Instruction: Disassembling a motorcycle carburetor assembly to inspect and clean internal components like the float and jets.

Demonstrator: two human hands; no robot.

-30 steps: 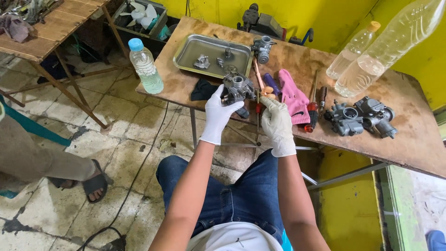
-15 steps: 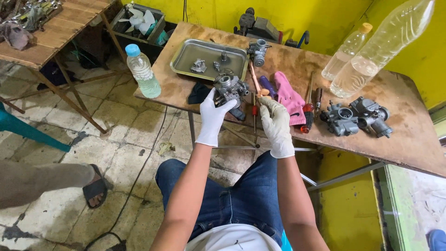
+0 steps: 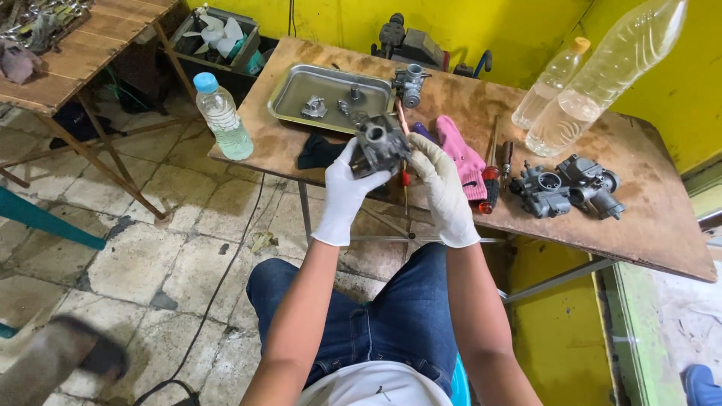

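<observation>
Both my hands wear white gloves. My left hand (image 3: pixel 344 194) grips a grey metal carburetor (image 3: pixel 378 145) from below, held up over the front edge of the wooden table (image 3: pixel 662 233). My right hand (image 3: pixel 444 189) is closed around a thin screwdriver (image 3: pixel 404 162) with a red mark on its shaft, its upper end resting against the carburetor. I sit with my blue-jeaned legs below.
A metal tray (image 3: pixel 295 86) with small parts sits at the table's back left, another carburetor (image 3: pixel 411 81) beside it. A pink cloth (image 3: pixel 463 156), screwdrivers (image 3: pixel 491 177), two more carburetors (image 3: pixel 571 186), two clear bottles (image 3: pixel 594 83) and a capped bottle (image 3: pixel 222 116) lie around. Someone's foot (image 3: pixel 60 361) passes lower left.
My hands with the carburetor and screwdriver stay near the table's front edge, shifting only slightly. The other person's foot has moved toward the lower left corner.
</observation>
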